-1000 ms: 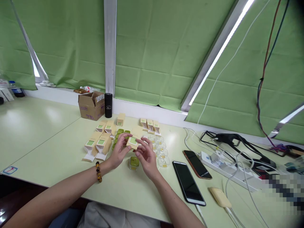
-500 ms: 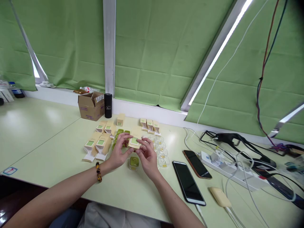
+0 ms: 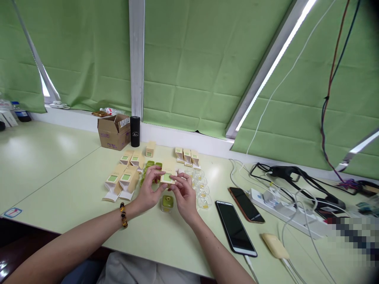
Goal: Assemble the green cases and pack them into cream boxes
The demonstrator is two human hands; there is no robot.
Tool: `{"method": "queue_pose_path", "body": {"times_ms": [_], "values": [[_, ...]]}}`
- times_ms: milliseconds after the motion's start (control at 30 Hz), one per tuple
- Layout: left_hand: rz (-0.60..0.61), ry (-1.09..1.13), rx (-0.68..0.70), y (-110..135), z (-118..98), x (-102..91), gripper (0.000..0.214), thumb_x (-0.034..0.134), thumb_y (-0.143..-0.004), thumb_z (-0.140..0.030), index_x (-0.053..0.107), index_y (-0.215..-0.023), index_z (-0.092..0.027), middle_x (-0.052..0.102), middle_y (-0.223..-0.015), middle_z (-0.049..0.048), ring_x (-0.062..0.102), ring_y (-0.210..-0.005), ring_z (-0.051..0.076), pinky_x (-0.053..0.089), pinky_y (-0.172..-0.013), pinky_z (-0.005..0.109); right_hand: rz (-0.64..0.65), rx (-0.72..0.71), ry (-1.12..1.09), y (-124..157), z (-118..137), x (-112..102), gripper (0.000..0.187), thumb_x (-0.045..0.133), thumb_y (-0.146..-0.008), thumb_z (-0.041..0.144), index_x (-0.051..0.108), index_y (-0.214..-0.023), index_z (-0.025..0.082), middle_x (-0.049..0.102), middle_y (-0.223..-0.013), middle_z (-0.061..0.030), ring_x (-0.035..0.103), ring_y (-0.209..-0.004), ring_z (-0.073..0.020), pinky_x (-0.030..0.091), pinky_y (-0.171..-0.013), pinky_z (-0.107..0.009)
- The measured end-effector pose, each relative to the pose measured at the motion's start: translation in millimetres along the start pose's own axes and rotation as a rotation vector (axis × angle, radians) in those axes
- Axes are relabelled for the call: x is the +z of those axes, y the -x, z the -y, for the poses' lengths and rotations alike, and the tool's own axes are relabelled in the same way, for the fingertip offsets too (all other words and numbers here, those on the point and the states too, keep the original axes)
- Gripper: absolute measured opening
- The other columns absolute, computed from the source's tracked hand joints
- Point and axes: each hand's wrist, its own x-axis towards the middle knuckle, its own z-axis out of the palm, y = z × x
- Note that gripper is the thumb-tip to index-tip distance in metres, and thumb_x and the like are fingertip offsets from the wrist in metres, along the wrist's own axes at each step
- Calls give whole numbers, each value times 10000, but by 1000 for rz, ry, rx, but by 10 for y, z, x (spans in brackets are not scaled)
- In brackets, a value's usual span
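Observation:
Between my two hands is a small cream cardboard box with a green square on its front (image 3: 167,177). My left hand (image 3: 151,187) grips its left side, fingers at the edge and thumb below. On the right side, my right hand (image 3: 184,193) pinches it with thumb and fingers. Just below the box, a small green-lidded clear container (image 3: 167,202) stands on the table. Several green lids (image 3: 150,163) lie partly hidden behind my left hand. Clear cups with yellow spots (image 3: 203,191) are lined up to the right of my right hand.
Open cream boxes (image 3: 129,177) lie at the left, with more boxes (image 3: 186,155) at the back. A brown carton (image 3: 114,133) and a black tumbler (image 3: 135,131) stand behind. Two phones (image 3: 236,228), a power strip (image 3: 284,209) and tangled cables occupy the right side.
The box in my hands has tipped slightly, so its green square faces me a little more. Both hands stay in nearly the same place.

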Motion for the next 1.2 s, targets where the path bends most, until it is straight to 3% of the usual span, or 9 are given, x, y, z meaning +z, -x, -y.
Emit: {"method": "queue_pose_path", "body": {"times_ms": [233, 400, 567, 767, 933, 1000, 1067, 1133, 1200], "values": [[39, -122, 50, -20, -48, -45, 402, 657, -1002, -340, 551, -1387, -290, 453, -1517, 133, 433, -1474, 311, 443, -1176, 506, 47, -29, 9, 20, 76, 1, 327, 677, -1002, 442, 728, -1312, 349, 355, -1579, -91, 689, -1181, -229, 582, -1097, -467], [53, -221, 45, -28, -63, -63, 532, 629, -1012, -364, 486, -1521, -307, 430, -1587, 128, 389, -1525, 323, 368, -1251, 543, 90, -35, -12, 34, 55, -13, 430, 689, -990, 470, 673, -1407, 363, 300, -1710, -66, 460, -1522, -333, 429, -1243, -557], [2, -206, 10, -43, 70, -63, 534, 607, -1022, -416, 508, -1528, -277, 452, -1579, 139, 407, -1517, 321, 364, -1261, 539, 132, -56, 34, 50, 116, -55, 527, 664, -1000, 489, 581, -1503, 355, 401, -1694, -67, 244, -1633, -302, 262, -1307, -598], [-37, 57, -129, -112, 194, -72, 483, 615, -1010, -512, 599, -1412, -245, 606, -1446, 136, 588, -1351, 295, 505, -1125, 454, 266, -165, 111, 51, 246, -50, 503, 592, -1034, 460, 554, -1525, 361, 408, -1694, -20, 256, -1629, -285, 211, -1325, -594], [-99, 189, -212, -179, 158, -75, 575, 697, -950, -549, 538, -1388, -212, 663, -1332, 137, 665, -1179, 261, 552, -1006, 412, 323, -257, 198, 51, 198, -39, 297, 566, -1048, 365, 747, -1282, 347, 715, -1408, -25, 424, -1554, -307, 145, -1318, -650], [-131, 214, -245, -196, 147, -75, 581, 718, -933, -543, 525, -1362, -201, 655, -1333, 142, 657, -1177, 254, 547, -1012, 414, 293, -279, 205, 49, 177, -45, 252, 563, -1046, 336, 794, -1144, 333, 807, -1197, -27, 588, -1421, -315, 235, -1288, -647], [-122, 258, -282, -205, 147, -78, 561, 728, -924, -533, 534, -1326, -193, 654, -1331, 145, 650, -1188, 255, 543, -1024, 420, 226, -289, 228, 32, 169, -68, 240, 567, -1034, 314, 805, -1007, 311, 823, -1004, -37, 709, -1211, -310, 434, -1156, -594], [-108, 294, -305, -208, 155, -90, 558, 745, -907, -518, 541, -1307, -187, 659, -1324, 147, 651, -1187, 260, 542, -1029, 431, 157, -293, 310, -5, 176, -119, 217, 587, -1004, 286, 784, -912, 292, 784, -871, -49, 717, -1012, -299, 540, -935, -505], [-106, 285, -314, -209, 165, -111, 571, 773, -879, -499, 549, -1298, -183, 665, -1311, 144, 655, -1172, 266, 542, -1023, 441, 151, -293, 470, -56, 201, -191, 137, 633, -946, 248, 753, -888, 278, 748, -857, -53, 670, -915, -289, 512, -822, -455]]}}
